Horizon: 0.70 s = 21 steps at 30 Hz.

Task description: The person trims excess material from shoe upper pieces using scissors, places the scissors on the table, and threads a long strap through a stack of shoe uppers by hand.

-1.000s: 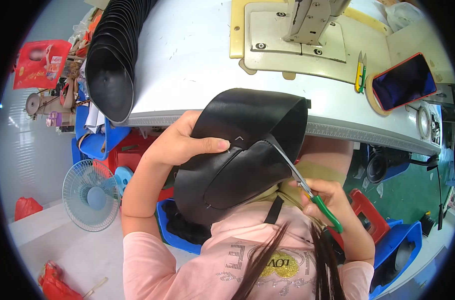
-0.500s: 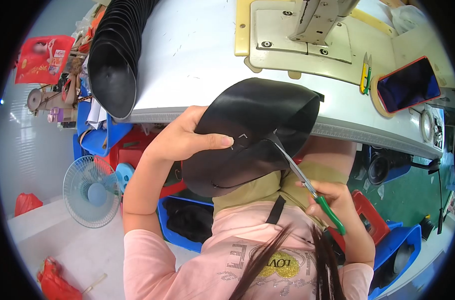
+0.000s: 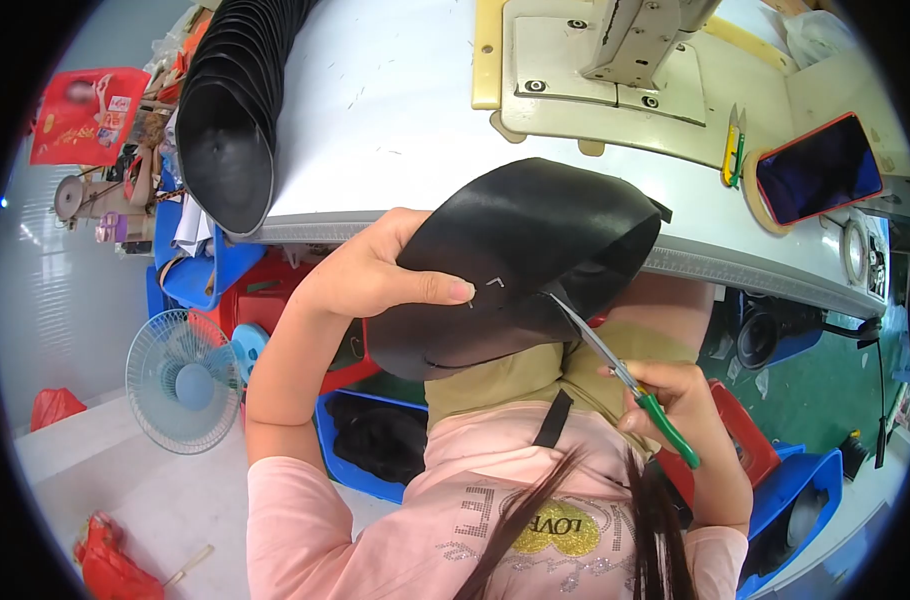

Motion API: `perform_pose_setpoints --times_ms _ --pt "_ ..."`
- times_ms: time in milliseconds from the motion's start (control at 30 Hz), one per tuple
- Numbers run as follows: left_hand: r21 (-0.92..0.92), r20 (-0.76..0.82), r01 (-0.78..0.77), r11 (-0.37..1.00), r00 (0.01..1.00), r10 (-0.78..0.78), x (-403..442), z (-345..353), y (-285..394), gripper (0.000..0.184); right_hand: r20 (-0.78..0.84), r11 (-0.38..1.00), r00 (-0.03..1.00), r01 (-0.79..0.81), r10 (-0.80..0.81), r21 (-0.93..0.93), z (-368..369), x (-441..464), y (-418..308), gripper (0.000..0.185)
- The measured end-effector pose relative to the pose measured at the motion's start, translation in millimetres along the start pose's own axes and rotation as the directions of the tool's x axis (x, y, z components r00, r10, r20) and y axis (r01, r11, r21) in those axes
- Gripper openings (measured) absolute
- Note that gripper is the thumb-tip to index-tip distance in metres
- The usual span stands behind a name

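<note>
A curved black leather-like piece (image 3: 535, 220) with small white marks is held over my lap at the table edge. My left hand (image 3: 385, 275) grips its left side, thumb on top beside the marks, the other fingers hidden behind it. My right hand (image 3: 665, 395) is closed around green-handled scissors (image 3: 667, 428). The long metal blades point up and left, and their tips meet the black piece near its middle, at the fold; the very ends are hard to make out.
On the white table (image 3: 375, 120) are a stack of black curved pieces (image 3: 225, 150), a sewing machine (image 3: 640, 60), yellow-green snips (image 3: 734, 150) and a phone (image 3: 820, 170) on a tape roll. A fan (image 3: 185, 385) stands left; a blue bin (image 3: 375, 440) holds black pieces.
The black piece has tilted and shifted to the right, so its lower part shows less. My left hand moved slightly right with it, and the scissors shifted slightly right too.
</note>
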<state>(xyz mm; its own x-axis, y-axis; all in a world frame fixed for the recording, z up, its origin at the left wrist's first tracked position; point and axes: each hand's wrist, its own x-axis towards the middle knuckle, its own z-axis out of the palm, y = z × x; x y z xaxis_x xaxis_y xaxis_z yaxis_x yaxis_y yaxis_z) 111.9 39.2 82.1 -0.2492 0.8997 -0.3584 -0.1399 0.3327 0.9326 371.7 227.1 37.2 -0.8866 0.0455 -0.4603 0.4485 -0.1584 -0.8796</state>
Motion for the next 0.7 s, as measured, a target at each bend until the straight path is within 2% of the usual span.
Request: perform_pose_setpoints --times_ms 133,233,333,467,633,700 --pt "-0.039 0.047 0.026 0.999 0.999 -0.024 2 1 -2 0.036 0.015 0.998 0.999 0.045 -0.045 -0.039 -2 1 3 0.050" --pt "-0.220 0.081 0.133 0.967 0.990 -0.118 3 -1 -2 0.039 0.051 0.990 0.997 0.072 -0.066 -0.123 -7 -1 0 0.050" --pt "-0.296 0.081 0.206 0.933 0.978 -0.190 5 1 -2 0.046 0.054 0.974 0.993 0.109 -0.101 -0.196 -9 -3 -10 0.050" --pt "-0.303 0.074 0.230 0.925 0.973 -0.218 7 5 2 0.045 0.028 0.945 0.982 0.187 -0.186 -0.269 -7 1 -11 0.057" --pt "-0.191 0.162 0.249 0.949 0.962 -0.220 13 3 1 0.044 0.131 0.905 0.982 0.176 -0.135 -0.387 -16 0 -26 0.052" --pt "-0.200 0.185 0.276 0.940 0.953 -0.240 16 2 -1 0.042 0.141 0.889 0.980 0.185 -0.137 -0.420 -18 0 -27 0.052"
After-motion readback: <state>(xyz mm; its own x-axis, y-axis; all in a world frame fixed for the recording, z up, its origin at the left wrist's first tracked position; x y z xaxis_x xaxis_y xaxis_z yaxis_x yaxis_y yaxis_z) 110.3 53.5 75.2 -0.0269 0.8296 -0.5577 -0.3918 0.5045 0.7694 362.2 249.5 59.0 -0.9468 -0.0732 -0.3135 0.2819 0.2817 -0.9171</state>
